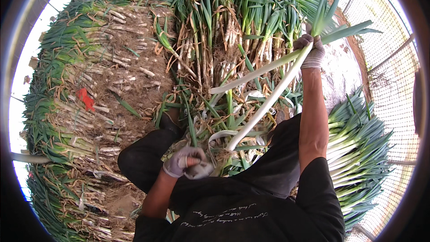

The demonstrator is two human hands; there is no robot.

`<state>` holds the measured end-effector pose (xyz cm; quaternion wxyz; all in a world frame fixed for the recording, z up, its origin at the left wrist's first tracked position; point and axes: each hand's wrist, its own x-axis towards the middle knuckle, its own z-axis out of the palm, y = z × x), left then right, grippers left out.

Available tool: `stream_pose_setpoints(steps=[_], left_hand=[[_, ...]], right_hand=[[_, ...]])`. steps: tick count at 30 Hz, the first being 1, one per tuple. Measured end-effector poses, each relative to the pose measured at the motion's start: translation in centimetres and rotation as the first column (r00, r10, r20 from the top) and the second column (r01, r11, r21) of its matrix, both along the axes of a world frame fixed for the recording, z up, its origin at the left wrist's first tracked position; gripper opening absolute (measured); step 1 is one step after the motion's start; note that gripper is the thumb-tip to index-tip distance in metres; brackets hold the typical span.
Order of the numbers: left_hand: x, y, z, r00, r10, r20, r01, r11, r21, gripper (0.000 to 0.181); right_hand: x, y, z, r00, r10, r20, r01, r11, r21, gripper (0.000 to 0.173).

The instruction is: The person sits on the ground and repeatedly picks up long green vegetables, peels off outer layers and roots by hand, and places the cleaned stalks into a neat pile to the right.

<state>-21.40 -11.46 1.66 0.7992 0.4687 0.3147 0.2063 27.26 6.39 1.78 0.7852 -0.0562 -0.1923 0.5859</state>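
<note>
My right hand (310, 48), in a thin work glove, is raised at the upper right and grips two long green onions just below their leaves. One peeled white stalk (268, 104) slants down toward my lap, its roots (224, 154) hanging at the lower end. The other stalk (253, 75) points left above the pile. My left hand (189, 164) is low over my lap near those roots, gloved, with a bare thumb and curled fingers. A loose pale sheath strip (215, 137) hangs close to its fingertips; whether the fingers hold it is unclear.
Untrimmed green onions (228, 30) with dry leaves lie ahead; rows of rooty ones (111, 84) cover the left, with a red scrap (85, 99) on them. Stripped leaves (242, 114) litter the ground between my legs. Clean onions (349, 154) are stacked right, beside netting (393, 70).
</note>
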Motion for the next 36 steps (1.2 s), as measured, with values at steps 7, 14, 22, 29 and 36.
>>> stream_pose_setpoints(steps=[7,14,22,29,36], left_hand=[[-0.1,0.4,-1.4,0.501,0.25,-0.829,0.463,0.732,0.5,0.047],[9.9,5.7,1.6,0.73,0.491,-0.475,0.226,0.482,0.846,0.053],[12.0,8.8,4.3,0.711,0.455,-0.537,0.186,0.615,0.767,0.058],[12.7,13.8,4.0,0.911,0.381,-0.16,-0.151,0.669,0.728,0.04],[9.8,15.2,-11.8,0.725,0.346,-0.596,0.039,0.843,0.537,0.036]], right_hand=[[0.3,0.6,-0.8,0.939,-0.121,0.321,0.219,0.933,-0.288,0.045],[-7.5,0.4,-0.7,0.96,0.278,0.038,-0.258,0.927,-0.273,0.047],[-12.6,-1.7,0.5,0.848,0.484,0.217,-0.45,0.873,-0.188,0.033],[-11.7,-4.1,2.4,0.825,0.484,0.292,-0.439,0.874,-0.208,0.041],[-10.1,-7.4,12.0,0.918,-0.006,0.397,0.024,0.999,-0.04,0.065]])
